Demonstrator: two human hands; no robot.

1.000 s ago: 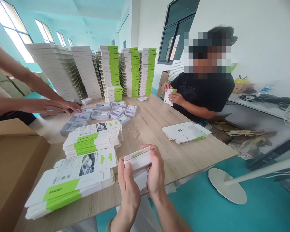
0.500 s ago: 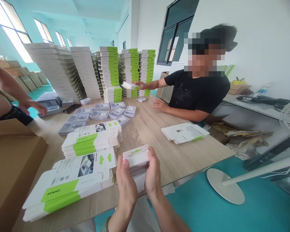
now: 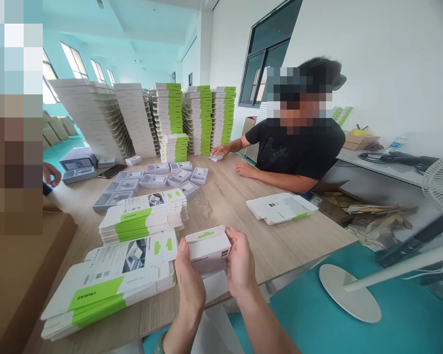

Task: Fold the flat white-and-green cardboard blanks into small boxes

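White with green, the carton [image 3: 208, 251] is lying between the left hand [image 3: 190, 281] and the right hand [image 3: 241, 264], in front of the near edge of the desk [image 3: 225, 201] as I am watching remotely; neither hand is nearer, each one pressing on its own end; the longest edge I am seeing is running crosswise from palm to palm, the right end sitting slightly higher in my view, while the underside is staying out of sight, leaving me unable to judge its full depth; the hang tab [image 3: 206, 234] is standing up along the far side; both hands are grasping the carton, the left thumb pointing upward at its end, the right fingers curling about the other; the forearms [image 3: 262, 324] are slanting up from below; the front stack of flat cartons [image 3: 107, 290] is lying just beside the left hand, on its outer side.
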